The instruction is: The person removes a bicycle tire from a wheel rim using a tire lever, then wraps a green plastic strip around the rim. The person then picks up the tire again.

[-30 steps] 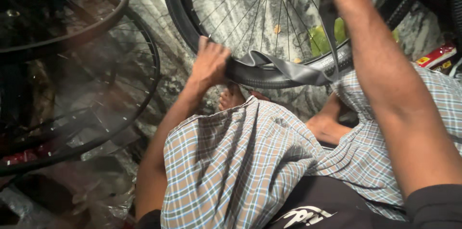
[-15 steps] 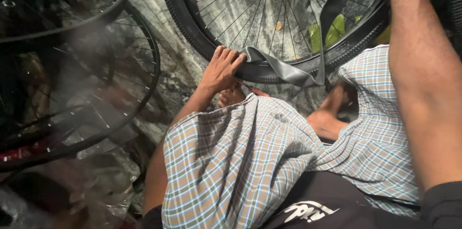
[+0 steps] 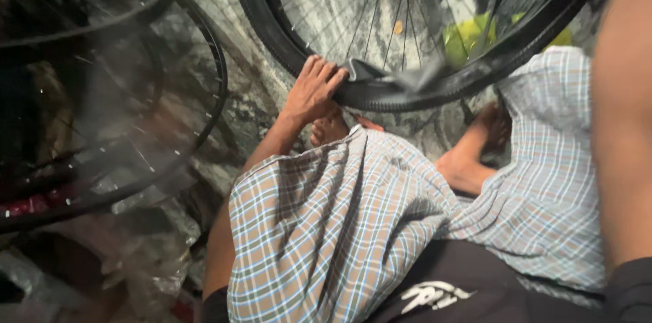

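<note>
Person sits on the floor, checked cloth [image 3: 326, 228] draped over both knees, a bicycle wheel [image 3: 407, 31] standing upright just beyond the bare feet. Left hand [image 3: 314, 88] lies on the lower left arc of the tyre [image 3: 272, 24], fingers [image 3: 326, 73] pressed together and curled over its edge, right beside a loose grey fold of inner tube [image 3: 394, 78] that bulges out between tyre and rim.

Risks, as judged from this position:
- The tube fold sits at the bead line; if the tyre is pushed back over it, the tube could be pinched and punctured.
- The fingertips lie close to the spokes [image 3: 370, 14]; a sudden turn of the wheel could trap them.
- The wheel rests only on the floor with one hand seen steadying it; it could roll or tip toward the feet.
- Spare rims [image 3: 170, 92] lie close at the left, so a slipping wheel could knock against them.

Not readable:
- The right arm [image 3: 621, 126] crosses the right edge and runs out of the top of the frame; the hand is not visible, grip cannot be told.
- Upper part of the wheel is cut off.
- A yellow-green object [image 3: 465, 38] behind the spokes is too blurred to identify.
- Lower left corner is dark clutter, indistinct.
</note>
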